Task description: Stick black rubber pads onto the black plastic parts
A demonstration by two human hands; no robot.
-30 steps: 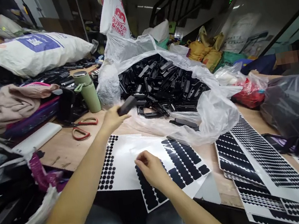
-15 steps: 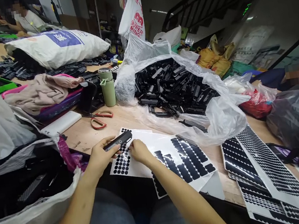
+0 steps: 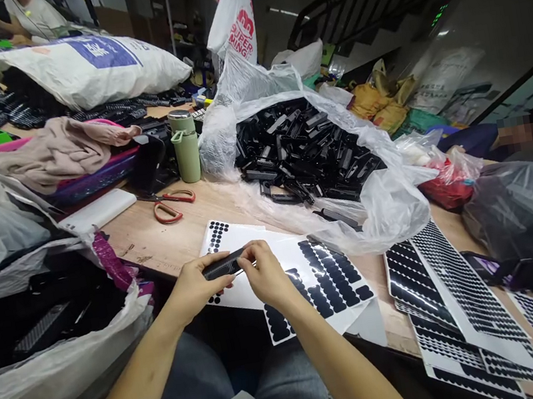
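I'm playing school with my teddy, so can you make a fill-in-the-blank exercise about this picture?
1. The left hand holds a plastic part coloured ____.
2. The scissors have ____ handles.
3. The flask standing beyond the scissors is pale ____.
4. On the hanging white bag, the red word above MING is ____.
Missing words: black; red; green; SUPER.

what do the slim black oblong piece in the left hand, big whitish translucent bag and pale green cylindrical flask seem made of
Slim black oblong piece: probably hard plastic, satin, from its straight edges and patterned face. Big whitish translucent bag: glossy plastic film, shown by creases and highlights. Pale green cylindrical flask: smooth, likely painted metal or plastic; its lid has a metallic sheen.
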